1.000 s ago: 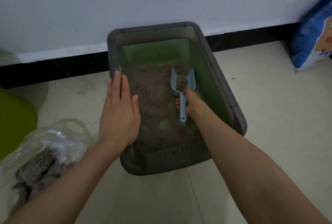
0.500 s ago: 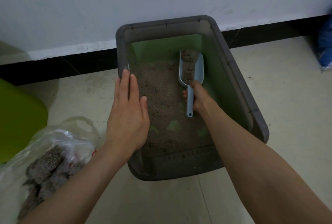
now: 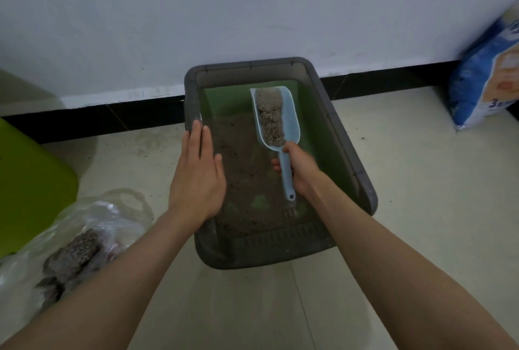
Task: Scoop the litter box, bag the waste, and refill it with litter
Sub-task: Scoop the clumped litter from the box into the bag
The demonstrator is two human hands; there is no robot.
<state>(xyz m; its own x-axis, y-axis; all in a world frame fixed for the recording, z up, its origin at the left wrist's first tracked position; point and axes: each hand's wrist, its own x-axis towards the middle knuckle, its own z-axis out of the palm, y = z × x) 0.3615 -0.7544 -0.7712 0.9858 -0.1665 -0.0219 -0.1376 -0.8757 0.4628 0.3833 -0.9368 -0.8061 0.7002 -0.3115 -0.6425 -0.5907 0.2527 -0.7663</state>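
Litter box (image 3: 354, 170) against the wall: our right hand (image 3: 300, 170) clenches the handle of the blue scoop (image 3: 276, 119), loaded with clumps just beyond the fingers, while our left hand (image 3: 196, 178) lies flat, fingers straight, steadying the near rim. To finish cleanly, we judge the scoop must stay level on its way to the waste bag (image 3: 92, 226), well left of our fingers.

Left hand (image 3: 197, 178) flat, fingers straight together, palm down. Right hand (image 3: 298, 168) curled in grip, thumb forward. Both forearms extended forward.
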